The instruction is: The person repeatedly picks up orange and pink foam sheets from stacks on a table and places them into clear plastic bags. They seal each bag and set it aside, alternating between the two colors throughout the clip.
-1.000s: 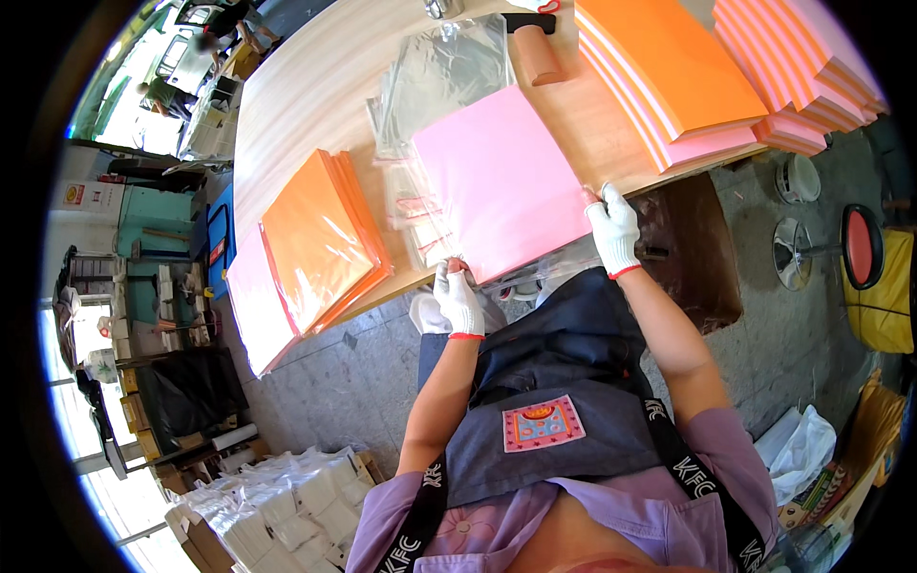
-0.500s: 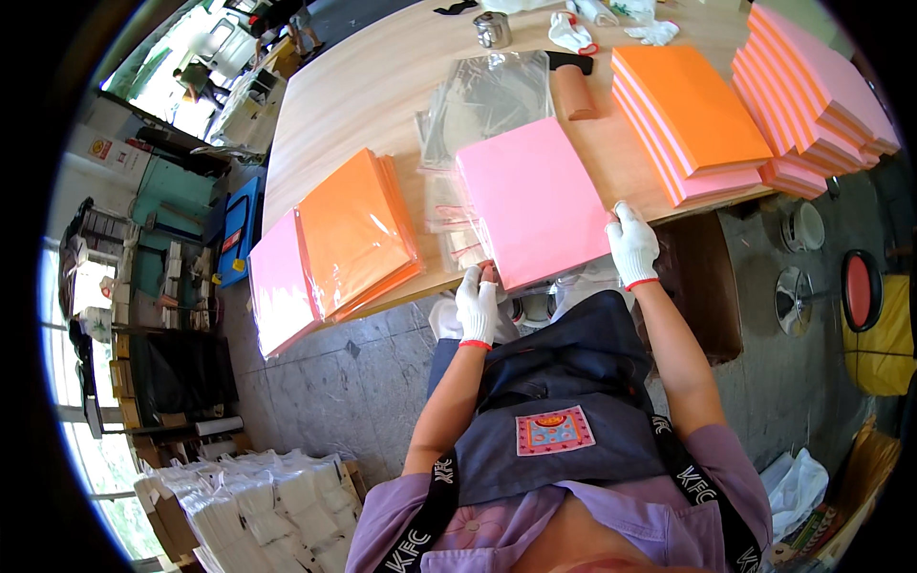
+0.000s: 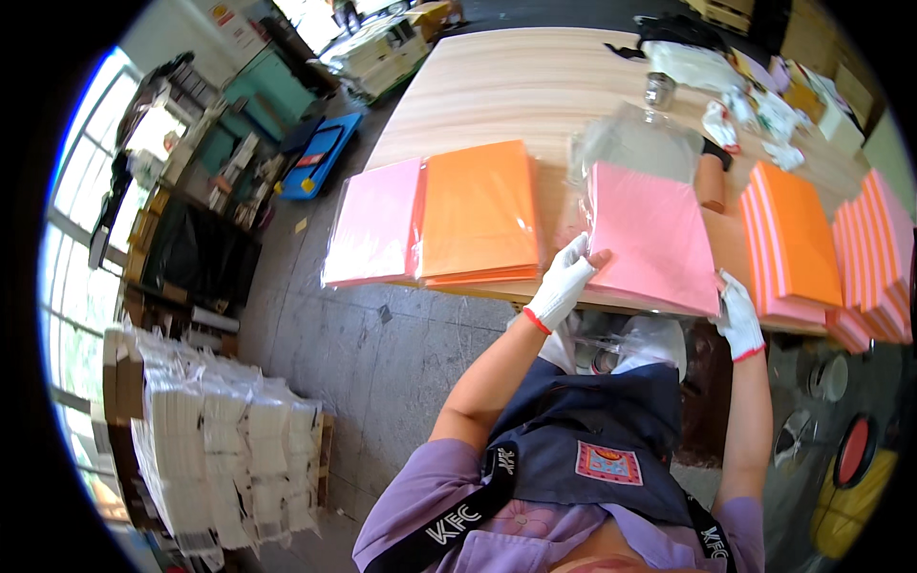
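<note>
A stack of pink paper sheets (image 3: 650, 234) lies at the near edge of the table, with clear plastic film showing along its left side and near edge. My left hand (image 3: 565, 284), in a white fingerless glove, grips its near left corner, thumb on top and the other fingers partly hidden. At the near right corner, my right hand (image 3: 739, 320), gloved alike, pinches the stack's edge. Just beyond lie flat clear plastic bags (image 3: 638, 143). To the left are a plastic-wrapped orange paper stack (image 3: 480, 210) and a plastic-wrapped pink one (image 3: 374, 222).
Right of my hands stand an orange-topped paper pile (image 3: 798, 234) and a staggered pink-and-orange pile (image 3: 879, 253). A brown cylinder (image 3: 711, 181), a metal pot (image 3: 659, 90) and white gloves (image 3: 720, 126) lie farther back on the wooden table (image 3: 497, 81). Wrapped white bundles (image 3: 224, 430) stand on the floor.
The view has swung left, so the table appears farther right. My left hand has moved up onto the stack's left corner, its thumb now on top. My right hand stays at the right corner.
</note>
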Tool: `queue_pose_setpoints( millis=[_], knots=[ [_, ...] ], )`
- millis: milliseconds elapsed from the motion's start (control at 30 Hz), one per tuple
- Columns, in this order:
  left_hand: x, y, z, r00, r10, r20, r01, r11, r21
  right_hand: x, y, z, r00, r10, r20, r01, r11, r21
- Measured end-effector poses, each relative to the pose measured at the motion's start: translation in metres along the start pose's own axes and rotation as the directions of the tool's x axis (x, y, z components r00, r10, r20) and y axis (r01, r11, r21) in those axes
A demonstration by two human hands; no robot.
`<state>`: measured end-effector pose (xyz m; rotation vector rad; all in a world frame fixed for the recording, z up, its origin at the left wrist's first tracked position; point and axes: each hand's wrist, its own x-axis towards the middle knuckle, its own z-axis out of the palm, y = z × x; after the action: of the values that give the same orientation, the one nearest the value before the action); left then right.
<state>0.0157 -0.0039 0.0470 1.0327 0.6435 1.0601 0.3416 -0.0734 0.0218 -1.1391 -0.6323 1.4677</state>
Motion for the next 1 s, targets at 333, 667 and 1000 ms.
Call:
queue_pose_setpoints(
  millis=[333, 667, 1000],
  knots=[
    [-0.109, 0.139, -0.138, 0.847, 0.25, -0.469, -0.268, 0.963, 0.029, 0.032, 0.004, 0.242, 0.838, -0.225, 0.497, 0.507, 0.656, -0.559],
    [-0.124, 0.179, -0.397, 0.816, 0.016, -0.578, -0.153, 0.97, -0.188, -0.091, -0.105, 0.383, -0.251, -0.195, 0.948, 0.449, 0.844, 0.292],
    [-0.153, 0.207, -0.383, 0.778, -0.018, -0.627, 0.426, 0.749, 0.507, -0.13, -0.149, 0.371, -0.281, -0.051, 0.958, 0.414, 0.894, 0.169]
  ],
)
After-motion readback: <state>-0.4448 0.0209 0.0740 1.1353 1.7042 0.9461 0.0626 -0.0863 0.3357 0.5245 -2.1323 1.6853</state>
